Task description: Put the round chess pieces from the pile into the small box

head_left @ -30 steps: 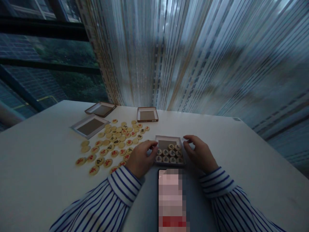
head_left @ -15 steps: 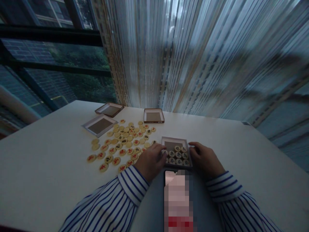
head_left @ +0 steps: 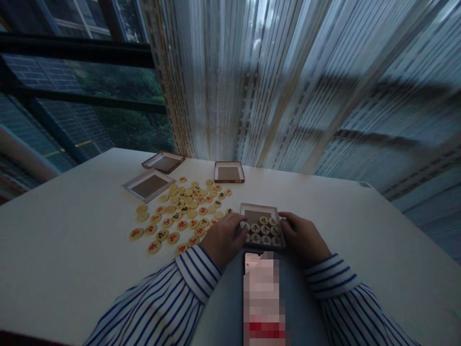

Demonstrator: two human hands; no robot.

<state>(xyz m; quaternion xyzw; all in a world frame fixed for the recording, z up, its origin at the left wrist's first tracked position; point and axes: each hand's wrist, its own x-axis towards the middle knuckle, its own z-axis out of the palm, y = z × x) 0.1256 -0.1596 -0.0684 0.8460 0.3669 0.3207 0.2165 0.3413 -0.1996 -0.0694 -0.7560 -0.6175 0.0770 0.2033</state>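
Observation:
A shallow grey-white box (head_left: 260, 215) stands on the table before me, its near part filled with rows of round xiangqi pieces (head_left: 265, 228) with black characters. My left hand (head_left: 224, 240) is closed on the box's left wall, the thumb reaching over the edge close to a piece. Against the right wall, my right hand (head_left: 304, 235) has its fingers curled with the index and thumb at the rim. Loose xiangqi pieces (head_left: 182, 224), red-marked, black-marked and face down, are scattered to the left. Some of them are hidden behind my left hand and sleeve.
A phone (head_left: 264, 298) with a blurred-out screen lies just below the box. Farther back on the white table (head_left: 317, 194) are a light box part (head_left: 149, 186), a brown-edged one (head_left: 163, 162) and another brown-edged one (head_left: 229, 173). String curtains (head_left: 230, 86) hang behind the table.
The view has shifted slightly. Both hands stay at the box's sides, and the pieces inside keep their rows.

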